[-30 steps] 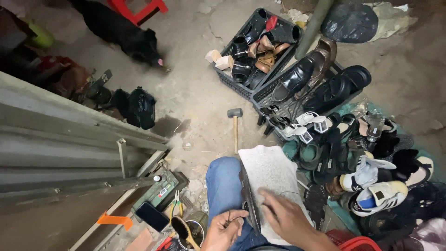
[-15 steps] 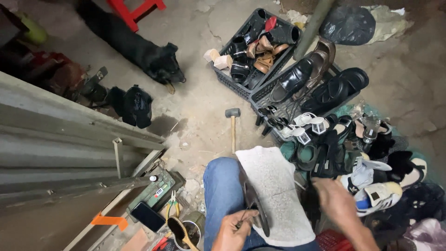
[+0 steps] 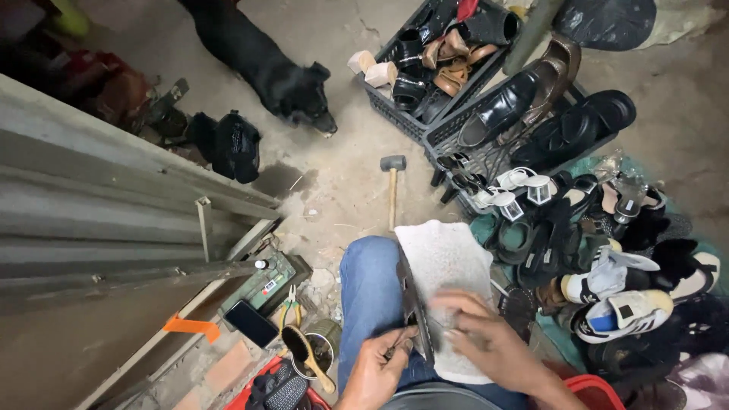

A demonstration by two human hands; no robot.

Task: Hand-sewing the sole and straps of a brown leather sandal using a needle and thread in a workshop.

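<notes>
Head view: a person sits over a concrete floor [image 3: 342,175], looking down at the lap.
Shoe crates [image 3: 456,99]: at the floor's far right, packed with footwear, within reach.
Dog [image 3: 266,64]: black, standing at the floor's far edge.
White cloth [image 3: 448,266]: spread over the right knee as a work pad.
Dark shoe piece [image 3: 414,304]: on edge along the cloth's left border.
Right hand [image 3: 486,342]: fingers spread, pressing the cloth flat; blurred.
Left hand [image 3: 376,372]: pinched together on a small tool [image 3: 400,342] touching the shoe piece.
Hammer [image 3: 392,186]: lying beyond the knee.
</notes>
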